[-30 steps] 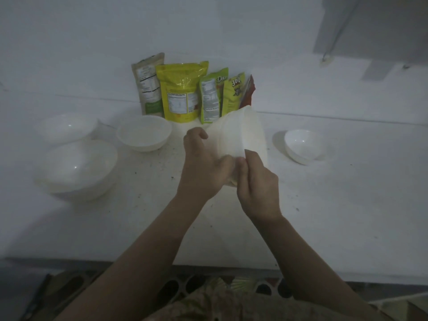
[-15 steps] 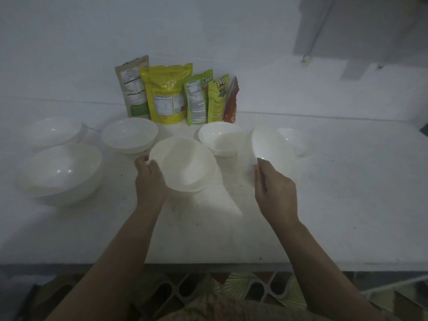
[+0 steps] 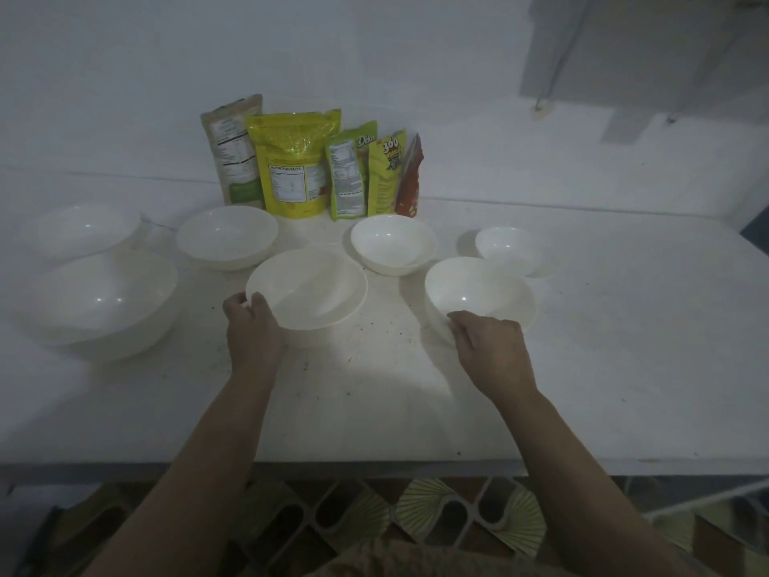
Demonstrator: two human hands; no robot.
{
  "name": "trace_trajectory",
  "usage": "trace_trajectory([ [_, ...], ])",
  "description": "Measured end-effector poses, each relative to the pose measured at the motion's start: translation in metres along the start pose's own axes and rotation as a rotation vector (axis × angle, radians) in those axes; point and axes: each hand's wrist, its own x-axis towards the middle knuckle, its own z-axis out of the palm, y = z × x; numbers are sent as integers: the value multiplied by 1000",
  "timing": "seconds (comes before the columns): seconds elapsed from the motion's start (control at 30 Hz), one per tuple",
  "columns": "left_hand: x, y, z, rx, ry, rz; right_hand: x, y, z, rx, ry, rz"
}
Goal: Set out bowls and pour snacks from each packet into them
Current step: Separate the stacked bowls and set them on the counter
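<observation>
Several white bowls stand on the white table (image 3: 624, 368). My left hand (image 3: 251, 331) grips the near rim of a cream bowl (image 3: 310, 287) at the middle. My right hand (image 3: 489, 351) holds the near rim of a white bowl (image 3: 478, 295) resting on the table to the right. Behind them stand a white bowl (image 3: 393, 243) and a small bowl (image 3: 509, 247). Several snack packets lean on the wall at the back: a brown one (image 3: 231, 147), a big yellow one (image 3: 295, 164), a green one (image 3: 349, 168), a yellow-green one (image 3: 385, 177) and a red one (image 3: 410, 177).
On the left are a large white bowl (image 3: 100, 301), a bowl behind it (image 3: 81, 231) and another bowl (image 3: 226, 237). The table's front edge (image 3: 374, 466) runs below my arms, with patterned floor tiles (image 3: 416, 522) under it. A grey cabinet (image 3: 649, 47) hangs at the top right.
My hands pulled a stack of bowls apart. The left hand lowered the cream bowl at the middle; the right hand set the white bowl down upright on the right.
</observation>
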Motion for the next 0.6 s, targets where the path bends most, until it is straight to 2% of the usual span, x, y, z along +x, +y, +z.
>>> trace_trajectory([
  [0.2, 1, -5, -4, -35, -51, 27, -5, -16, 5, 153, 131, -25],
  [0.33, 3, -2, -10, 13, -20, 153, 10, -56, 0, 313, 226, -120],
  [0.47, 5, 13, -25, -8, -7, 379, 39, -115, -5, 510, 211, -192],
  [0.6, 34, 36, -42, -130, -96, 457, 81, -170, -2, 620, 151, -206],
])
